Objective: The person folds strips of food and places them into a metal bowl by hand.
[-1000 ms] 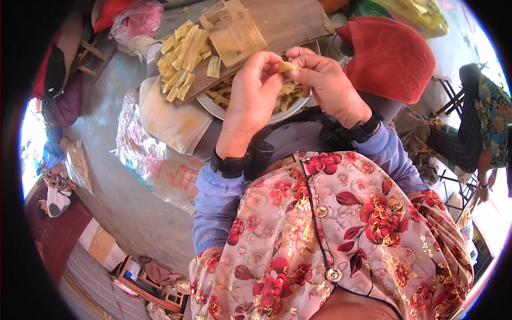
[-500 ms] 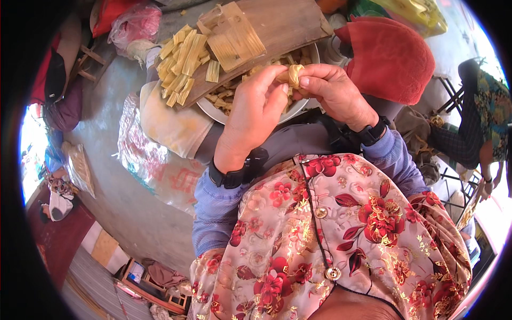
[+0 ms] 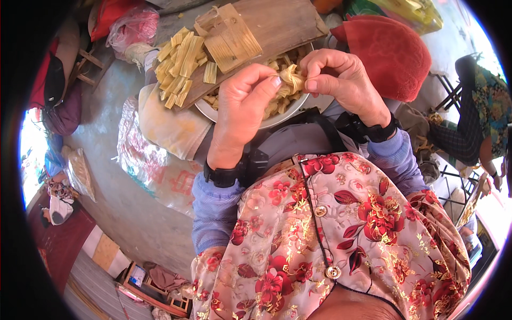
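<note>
Between my two hands a pale yellow strip, which looks like tofu skin, is formed into a loose knot (image 3: pixel 291 80). My left hand (image 3: pixel 239 106) pinches its left end between thumb and forefinger. Thumb and fingers of my right hand (image 3: pixel 349 82) are closed at the other end. Just beneath, a metal bowl (image 3: pixel 295 109) in my lap holds many similar yellow knots. Across the bowl's far side rests a wooden board (image 3: pixel 285 26), bearing a heap of cut strips (image 3: pixel 184 58) on the left and flat stacked sheets (image 3: pixel 233 45) in the middle.
A red cloth (image 3: pixel 386 56) covers my right knee, and a pale stained cloth (image 3: pixel 173 125) the left. Plastic sheeting (image 3: pixel 146 154) lies on the floor to the left. Pink plastic bags (image 3: pixel 133 26) are at the far left; another person (image 3: pixel 482 112) sits at the right.
My hands have drawn slightly apart, the right one opening away from the knot and moving right. The knot now looks looser, with its ends fanned out, and hangs slightly lower.
</note>
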A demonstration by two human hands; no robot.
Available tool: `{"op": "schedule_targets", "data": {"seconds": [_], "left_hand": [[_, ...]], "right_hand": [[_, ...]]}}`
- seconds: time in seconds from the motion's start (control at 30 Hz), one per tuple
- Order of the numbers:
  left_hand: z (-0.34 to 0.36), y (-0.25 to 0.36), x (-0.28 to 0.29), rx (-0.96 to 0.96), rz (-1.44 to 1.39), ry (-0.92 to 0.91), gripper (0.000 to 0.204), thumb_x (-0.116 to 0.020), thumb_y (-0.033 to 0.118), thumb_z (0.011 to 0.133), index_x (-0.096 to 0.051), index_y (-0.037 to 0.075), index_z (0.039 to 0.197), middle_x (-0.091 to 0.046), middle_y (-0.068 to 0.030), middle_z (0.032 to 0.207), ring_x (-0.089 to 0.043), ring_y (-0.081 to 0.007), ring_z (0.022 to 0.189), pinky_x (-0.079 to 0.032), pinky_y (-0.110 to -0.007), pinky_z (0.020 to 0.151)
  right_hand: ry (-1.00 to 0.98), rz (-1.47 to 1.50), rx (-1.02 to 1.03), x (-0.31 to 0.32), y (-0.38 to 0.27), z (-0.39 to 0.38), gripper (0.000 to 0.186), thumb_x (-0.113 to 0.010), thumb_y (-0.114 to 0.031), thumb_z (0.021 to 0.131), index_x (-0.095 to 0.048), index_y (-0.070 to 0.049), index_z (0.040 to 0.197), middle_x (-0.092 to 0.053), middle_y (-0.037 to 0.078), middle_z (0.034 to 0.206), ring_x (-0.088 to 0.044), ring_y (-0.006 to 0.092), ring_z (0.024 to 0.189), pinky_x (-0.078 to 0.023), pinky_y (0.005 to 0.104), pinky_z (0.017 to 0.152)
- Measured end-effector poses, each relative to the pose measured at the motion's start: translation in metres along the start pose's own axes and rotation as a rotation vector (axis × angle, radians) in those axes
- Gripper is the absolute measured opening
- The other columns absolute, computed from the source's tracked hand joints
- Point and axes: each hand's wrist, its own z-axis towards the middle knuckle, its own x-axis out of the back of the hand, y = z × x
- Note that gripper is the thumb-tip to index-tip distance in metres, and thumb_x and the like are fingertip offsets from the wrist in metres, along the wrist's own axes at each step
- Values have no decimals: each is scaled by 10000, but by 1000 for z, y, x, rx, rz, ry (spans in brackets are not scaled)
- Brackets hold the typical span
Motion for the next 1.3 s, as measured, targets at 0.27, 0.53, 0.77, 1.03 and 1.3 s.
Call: {"op": "schedule_targets", "data": {"seconds": [0.27,0.53,0.77,1.03,1.3], "left_hand": [[-8,-3,5,54,147,-178,142,-529,129,930,-587,21,857,-465,59,690,-391,-17,658,-334,-193,567],[-31,3,11,273,-628,-187,249,-581,184,894,-536,36,698,-495,17,638,-378,-59,556,-280,-212,507],[-30,18,34,-20,131,-15,249,-623,160,865,-547,-8,1032,-609,-49,937,-574,-158,809,-465,-271,770],[-2,25,0,-194,653,-67,234,-669,93,790,-523,49,967,-599,-93,709,-624,-212,673,-467,-348,574],[-20,32,15,145,11,-242,63,-588,72,853,-540,46,886,-546,5,718,-501,-68,667,-430,-226,593]], "right_hand": [[-44,-119,-216,-10,-15,0,166,-647,33,808,-599,-11,961,-602,11,949,-567,68,864,-478,204,781],[-221,-205,-240,11,-40,6,42,-633,10,808,-638,-5,847,-622,-17,774,-554,40,732,-469,199,679],[-217,-246,-187,-1,-34,10,94,-661,18,792,-619,-11,871,-598,1,880,-536,51,797,-447,192,720],[-241,-898,424,-15,-16,18,141,-644,-44,741,-552,-8,841,-542,168,732,-571,338,693,-456,376,586],[-547,-930,222,-8,-51,8,143,-653,-100,792,-555,-11,847,-499,138,724,-533,344,699,-430,402,605]]}}
